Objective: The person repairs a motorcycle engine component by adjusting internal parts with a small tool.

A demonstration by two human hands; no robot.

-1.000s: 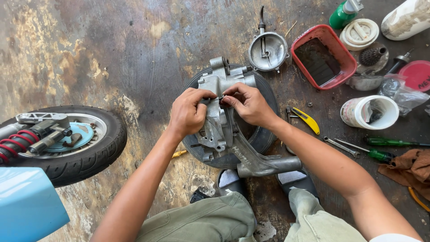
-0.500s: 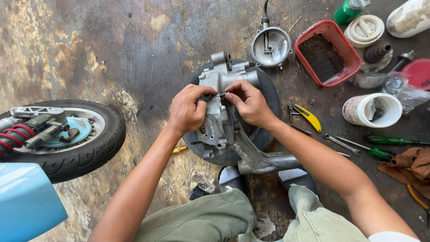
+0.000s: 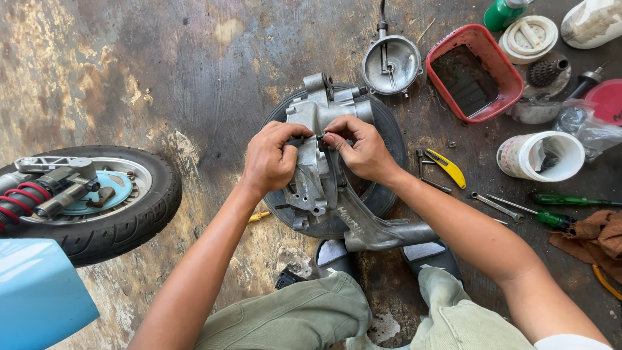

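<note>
Head view: left hand (image 3: 272,159) and right hand (image 3: 363,150) grip metal engine casing (image 3: 315,175).

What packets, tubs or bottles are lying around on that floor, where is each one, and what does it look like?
Red tub: upper right, rectangular, dark inside.
White tub: right of the hands, round, on its side, mouth open.
Green bottle: top edge, only partly visible.
Clear plastic bag: far right, crumpled.
White container: top right corner, cut off by the frame.
No signs or screens.
</note>
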